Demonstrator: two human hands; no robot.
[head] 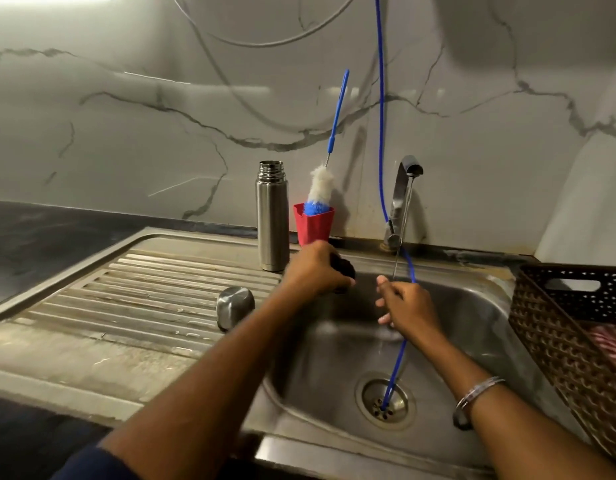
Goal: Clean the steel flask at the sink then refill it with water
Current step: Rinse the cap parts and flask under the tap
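Note:
The steel flask stands upright and uncapped at the back of the drainboard, left of the sink basin. Its steel cup lid lies on the drainboard ridges nearer to me. My left hand is closed around a small dark object, partly hidden, at the basin's back left rim. My right hand is over the basin with fingers apart under a thin stream from the tap. A blue-handled bottle brush stands in a red cup beside the flask.
A thin blue tube hangs from above and runs down into the drain. A brown woven basket sits on the right edge of the sink. Dark counter lies at far left, with a marble wall behind.

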